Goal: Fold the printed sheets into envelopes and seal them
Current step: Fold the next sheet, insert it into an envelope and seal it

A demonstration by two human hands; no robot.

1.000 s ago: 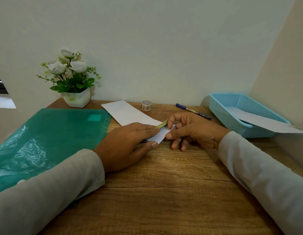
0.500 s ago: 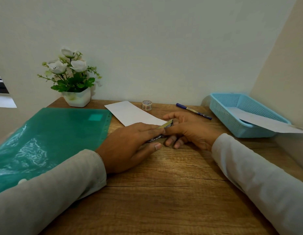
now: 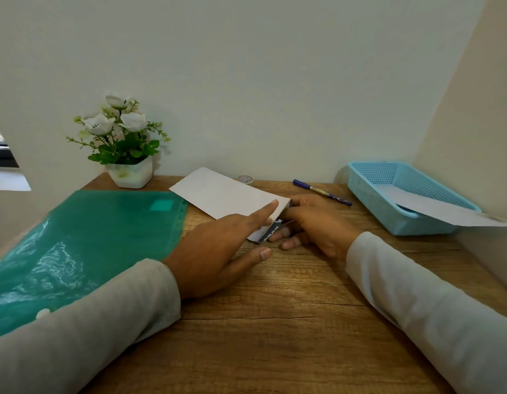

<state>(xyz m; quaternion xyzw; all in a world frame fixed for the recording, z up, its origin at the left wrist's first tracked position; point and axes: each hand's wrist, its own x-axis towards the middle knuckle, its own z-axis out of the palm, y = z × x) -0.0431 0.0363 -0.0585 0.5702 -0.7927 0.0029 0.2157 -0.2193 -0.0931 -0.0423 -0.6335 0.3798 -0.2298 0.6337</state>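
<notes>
A long white envelope (image 3: 218,194) lies slanted on the wooden desk, its far end toward the wall. My left hand (image 3: 218,251) rests flat on its near end, index finger stretched along the top. My right hand (image 3: 312,223) pinches the envelope's right end, where a folded printed sheet (image 3: 270,233) with dark print shows at the opening. Whether the flap is down is hidden by my fingers.
A green plastic folder (image 3: 90,245) covers the left of the desk. A potted white flower (image 3: 124,146) stands at the back left. A small tape roll (image 3: 245,179) and a blue pen (image 3: 320,191) lie near the wall. A blue basket (image 3: 368,194) at the right holds another white envelope (image 3: 445,211).
The envelope's near end has been laid flatter under my left hand, whose index finger now stretches out over it. My right hand shifted slightly along the envelope's right end.
</notes>
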